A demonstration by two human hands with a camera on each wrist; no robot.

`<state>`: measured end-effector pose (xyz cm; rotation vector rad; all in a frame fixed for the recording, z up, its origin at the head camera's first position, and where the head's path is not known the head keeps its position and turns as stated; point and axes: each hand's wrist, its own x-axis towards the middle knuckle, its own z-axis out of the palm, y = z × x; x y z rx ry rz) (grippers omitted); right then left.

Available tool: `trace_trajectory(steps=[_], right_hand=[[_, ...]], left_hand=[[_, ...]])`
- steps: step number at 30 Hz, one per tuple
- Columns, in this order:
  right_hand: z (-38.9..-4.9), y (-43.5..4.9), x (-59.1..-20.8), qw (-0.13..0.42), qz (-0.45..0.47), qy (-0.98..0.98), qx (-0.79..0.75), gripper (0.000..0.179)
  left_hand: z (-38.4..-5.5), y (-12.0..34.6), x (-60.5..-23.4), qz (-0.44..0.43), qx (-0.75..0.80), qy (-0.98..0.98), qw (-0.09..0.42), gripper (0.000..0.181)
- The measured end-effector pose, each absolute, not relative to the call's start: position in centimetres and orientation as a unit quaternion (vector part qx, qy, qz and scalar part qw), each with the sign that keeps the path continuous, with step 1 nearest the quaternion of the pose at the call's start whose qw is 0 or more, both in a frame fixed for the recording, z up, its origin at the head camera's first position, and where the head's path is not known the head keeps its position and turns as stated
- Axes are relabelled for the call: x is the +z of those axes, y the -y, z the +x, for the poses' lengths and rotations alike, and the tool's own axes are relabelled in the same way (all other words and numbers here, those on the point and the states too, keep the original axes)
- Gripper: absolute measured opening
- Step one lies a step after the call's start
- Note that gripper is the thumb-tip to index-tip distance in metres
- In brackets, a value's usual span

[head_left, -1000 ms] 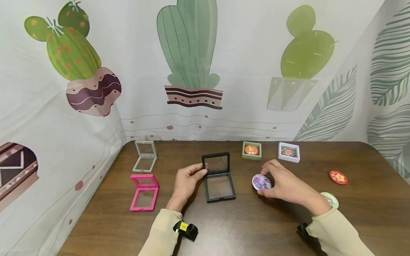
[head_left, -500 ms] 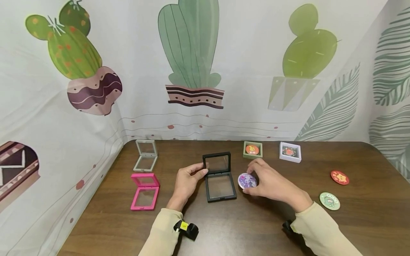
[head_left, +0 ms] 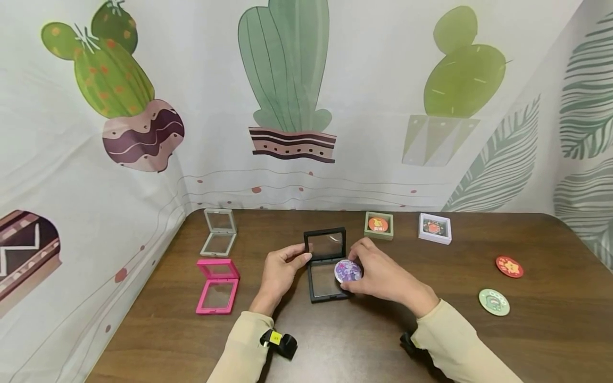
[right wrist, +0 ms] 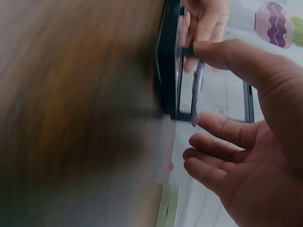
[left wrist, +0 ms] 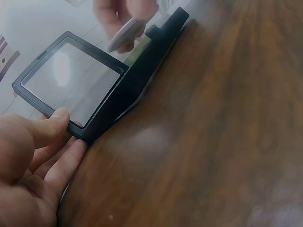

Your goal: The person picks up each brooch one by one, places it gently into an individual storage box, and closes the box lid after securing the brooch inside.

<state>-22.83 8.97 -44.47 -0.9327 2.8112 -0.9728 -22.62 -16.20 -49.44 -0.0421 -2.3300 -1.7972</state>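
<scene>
A black hinged display frame (head_left: 313, 290) with clear panels stands opened on the table, its lid (left wrist: 71, 80) raised at the back. My left hand (head_left: 282, 274) pinches the lid's left side near the hinge between thumb and fingers. My right hand (head_left: 383, 276) holds a round purple picture badge (head_left: 348, 271) by its edge, thumb on one side and index finger on the other. The badge overlaps the right part of the frame's base in the head view. Seen edge-on in the right wrist view, the badge (right wrist: 197, 94) is apart from the base's clear panel.
Opened pink (head_left: 217, 298) and grey (head_left: 218, 244) frames stand at the left. A green case (head_left: 379, 235) and a white case (head_left: 435, 238), each with a badge inside, sit at the back. Red (head_left: 510, 267) and pale green (head_left: 494, 302) badges lie at the right.
My right hand has carried the purple badge leftward across the table until over the black frame's base. The left hand has kept its grip on the lid.
</scene>
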Motion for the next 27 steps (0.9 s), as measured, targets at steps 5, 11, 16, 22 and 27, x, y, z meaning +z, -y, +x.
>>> trace_trajectory(steps=[5, 11, 16, 22, 27], right_hand=[[-22.6, -7.4, -44.6, 0.016, -0.266, -0.907, -0.328, 0.048], [-22.1, -5.8, -44.9, 0.005, -0.212, -0.914, -0.346, 0.049], [-21.7, -4.7, -45.1, -0.007, -0.187, -0.917, -0.353, 0.05], [-21.4, -3.9, -45.3, -0.012, -0.17, -0.922, -0.347, 0.05], [-21.3, -3.8, -45.4, -0.009, -0.17, -0.927, -0.334, 0.052]], left_hand=[[-22.6, 16.2, -49.5, -0.014, -0.606, 0.789, 0.098, 0.022], [-22.6, 16.3, -49.4, -0.011, -0.602, 0.792, 0.097, 0.022], [-22.7, 16.3, -49.4, -0.008, -0.597, 0.795, 0.101, 0.02], [-22.8, 16.3, -49.5, -0.008, -0.598, 0.794, 0.107, 0.02], [-22.8, 16.3, -49.6, -0.007, -0.597, 0.795, 0.109, 0.019]])
